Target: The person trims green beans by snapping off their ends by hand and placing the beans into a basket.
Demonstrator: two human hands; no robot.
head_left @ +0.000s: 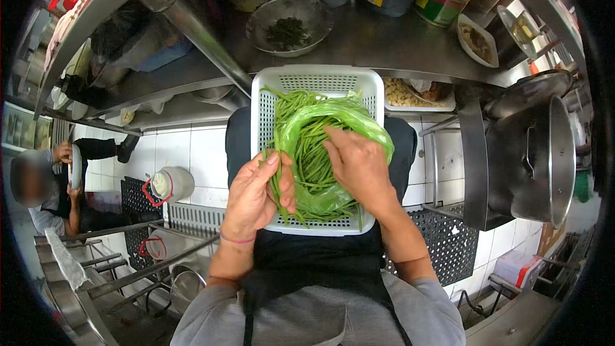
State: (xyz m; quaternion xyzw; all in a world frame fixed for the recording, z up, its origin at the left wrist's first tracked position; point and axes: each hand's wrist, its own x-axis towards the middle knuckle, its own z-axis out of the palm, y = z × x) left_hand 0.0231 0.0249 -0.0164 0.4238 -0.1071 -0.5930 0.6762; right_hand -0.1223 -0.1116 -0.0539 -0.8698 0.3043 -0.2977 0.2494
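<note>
A white plastic basket [263,96] rests on my lap. Inside it, a translucent green plastic bag [375,129] stands with its mouth spread, full of long thin green beans [309,165]. More beans lie between the bag and the basket wall. My left hand [258,189], at the bag's left rim, is closed around a few beans that hang down from its fingers. Over the right side of the bag, my right hand [359,161] reaches in with bent fingers apart, their tips at the beans. Nothing shows in that hand, though its underside is hidden.
Ahead, a steel shelf [384,48] bears a metal bowl [289,25] with dark green bits and several containers. A large steel pot [522,154] stands at my right. A bucket [173,183] is on the tiled floor at left, near another person [48,195] holding a round object.
</note>
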